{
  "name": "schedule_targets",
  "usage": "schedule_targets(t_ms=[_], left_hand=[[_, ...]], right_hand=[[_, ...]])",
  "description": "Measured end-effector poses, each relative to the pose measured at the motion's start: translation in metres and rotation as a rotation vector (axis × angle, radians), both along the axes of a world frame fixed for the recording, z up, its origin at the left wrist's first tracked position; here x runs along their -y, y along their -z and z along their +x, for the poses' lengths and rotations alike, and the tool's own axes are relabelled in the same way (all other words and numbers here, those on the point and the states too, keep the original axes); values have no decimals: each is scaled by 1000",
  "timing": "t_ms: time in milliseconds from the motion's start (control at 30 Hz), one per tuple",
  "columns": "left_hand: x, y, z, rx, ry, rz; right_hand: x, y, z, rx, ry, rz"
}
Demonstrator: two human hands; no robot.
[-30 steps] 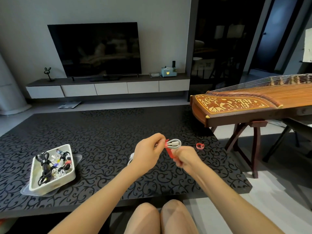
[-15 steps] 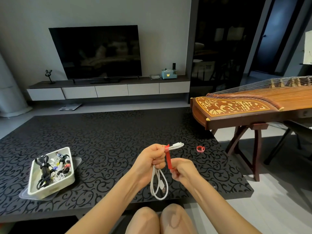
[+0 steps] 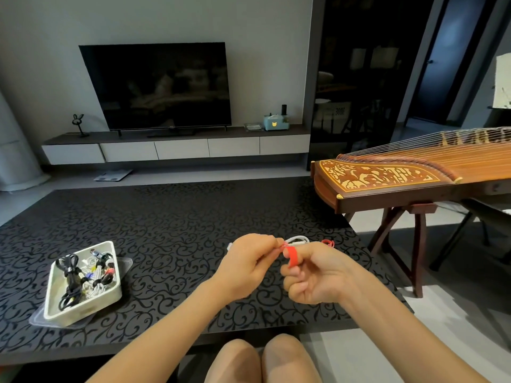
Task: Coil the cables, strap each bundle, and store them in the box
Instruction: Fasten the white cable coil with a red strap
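Over the tabletop, with the box of strapped bundles well off to the left of the fingers, the two hands meet. The left hand pinches the coiled white cable, whose long axis runs sideways and whose loop pokes rightward past those fingers. The right hand, fingers curled, pinches the red strap hanging from the bundle between both sets of fingers, probably ready to wind round it.

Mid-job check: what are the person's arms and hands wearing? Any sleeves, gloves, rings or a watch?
Nothing worn shows. The left hand and right hand are bare, with no gloves and no ring on the fingers in view. The left forearm and right forearm are bare down to the frame's lower edge: no sleeve, watch or bracelet.
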State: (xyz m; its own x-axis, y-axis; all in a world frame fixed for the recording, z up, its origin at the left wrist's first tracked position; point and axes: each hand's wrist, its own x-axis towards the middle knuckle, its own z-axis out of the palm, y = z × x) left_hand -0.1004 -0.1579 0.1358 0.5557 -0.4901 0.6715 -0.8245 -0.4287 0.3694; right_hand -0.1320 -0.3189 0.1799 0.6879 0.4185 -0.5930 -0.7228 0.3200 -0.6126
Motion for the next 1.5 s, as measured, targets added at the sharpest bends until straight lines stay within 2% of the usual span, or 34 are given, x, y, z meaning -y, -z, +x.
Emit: schedule_targets(t_ms=[67, 200, 267, 300, 333, 400, 467, 567, 633, 733, 833, 1033, 1100, 1267, 1367, 1500], left_hand=[[-4, -3, 0, 92, 69, 87], [-5, 1, 8, 216, 3, 186], [-6, 4, 8, 152, -92, 117], [-5, 5, 4, 20, -142, 5], [-5, 3, -1, -189, -155, -172], [-2, -4, -7, -663, -67, -557], [4, -14, -9, -998, 49, -766], [13, -26, -11, -1336, 271, -972], [16, -32, -12, -1461, 363, -1052], [16, -36, -14, -1537, 402, -1075], [12, -37, -14, -1555, 377, -1076], [3, -44, -23, -1459, 532, -911], [3, -44, -24, -1388, 477, -884], [12, -34, -20, -1105, 142, -845], [18, -30, -20, -995, 62, -756], [20, -23, -25, -585, -71, -396]], right_hand=[[1, -2, -1, -28, 7, 63], [0, -1, -4, -19, -19, 86], [8, -2, -7, 86, -18, 15], [13, -4, -9, 169, -3, -68], [20, -3, -9, 281, 44, -191], [32, 2, -5, 521, 214, -503], [36, 9, 0, 682, 338, -650], [22, 18, 3, 803, 183, -471], [10, 22, 2, 856, 89, -335], [-5, 25, 3, 936, 218, -375], [-11, 29, 4, 965, 360, -454], [-7, 30, 2, 887, 287, -405], [-9, 33, 0, 907, 279, -469], [-24, 48, -16, 1085, 365, -672], [-29, 45, -21, 1069, 363, -730], [-24, 11, -24, 952, 360, -588]])
